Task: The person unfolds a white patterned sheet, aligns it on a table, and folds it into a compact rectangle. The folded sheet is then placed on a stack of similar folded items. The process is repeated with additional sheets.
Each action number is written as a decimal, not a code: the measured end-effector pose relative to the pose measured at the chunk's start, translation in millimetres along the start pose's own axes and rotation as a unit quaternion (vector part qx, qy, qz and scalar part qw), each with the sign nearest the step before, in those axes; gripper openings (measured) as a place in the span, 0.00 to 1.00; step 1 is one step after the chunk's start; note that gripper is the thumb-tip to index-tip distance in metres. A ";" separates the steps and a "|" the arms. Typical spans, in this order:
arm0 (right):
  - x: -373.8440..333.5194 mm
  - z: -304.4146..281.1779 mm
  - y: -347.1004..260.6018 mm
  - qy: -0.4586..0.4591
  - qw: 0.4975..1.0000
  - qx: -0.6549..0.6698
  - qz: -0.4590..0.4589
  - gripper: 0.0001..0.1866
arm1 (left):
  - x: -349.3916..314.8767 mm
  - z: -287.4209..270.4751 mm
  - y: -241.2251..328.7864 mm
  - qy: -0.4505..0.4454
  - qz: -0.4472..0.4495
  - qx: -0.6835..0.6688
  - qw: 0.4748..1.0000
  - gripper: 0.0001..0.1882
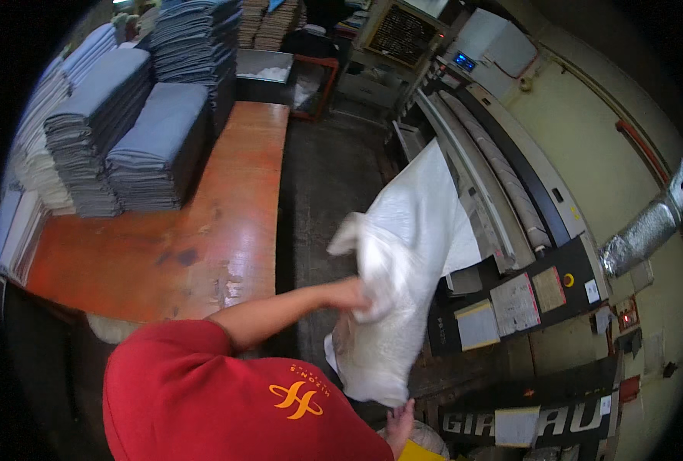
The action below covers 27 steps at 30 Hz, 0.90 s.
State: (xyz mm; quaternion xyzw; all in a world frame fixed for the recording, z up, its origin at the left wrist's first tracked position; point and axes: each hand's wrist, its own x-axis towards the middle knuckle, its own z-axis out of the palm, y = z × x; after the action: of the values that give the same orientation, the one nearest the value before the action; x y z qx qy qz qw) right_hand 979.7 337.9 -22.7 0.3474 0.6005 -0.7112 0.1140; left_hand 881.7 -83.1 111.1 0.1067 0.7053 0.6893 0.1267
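Note:
A large white sheet (pixel 403 253) hangs in loose folds in front of me, its far end lying over the front of a roller ironing machine (pixel 495 169). My left hand (pixel 349 295) reaches across from the left and is closed on a bunched part of the sheet; hand and cloth there are smeared by motion. Low in the view, my right hand (pixel 400 424) is at the sheet's bottom edge, fingers closed at the hem. The sheet's folds hide the floor behind it.
Tall stacks of folded blue-grey cloths (pixel 161 127) stand on a worn orange-brown table (pixel 234 230) at the left. A dark floor aisle (pixel 318 177) runs between table and machine. Papers and a control button (pixel 568 280) are on the machine's end panel. A silver duct (pixel 649 219) is at the right.

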 end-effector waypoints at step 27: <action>-131.1 120.4 -41.2 -0.143 0.799 -0.479 -0.333 0.14 | 18.4 80.1 3.9 -0.325 0.319 0.415 0.788 0.22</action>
State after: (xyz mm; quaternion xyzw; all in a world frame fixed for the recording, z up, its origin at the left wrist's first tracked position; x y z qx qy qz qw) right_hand 1008.9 202.5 96.5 -0.0787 0.9202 -0.3684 0.1067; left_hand 890.3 -1.4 113.1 0.5857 0.7664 0.2557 0.0649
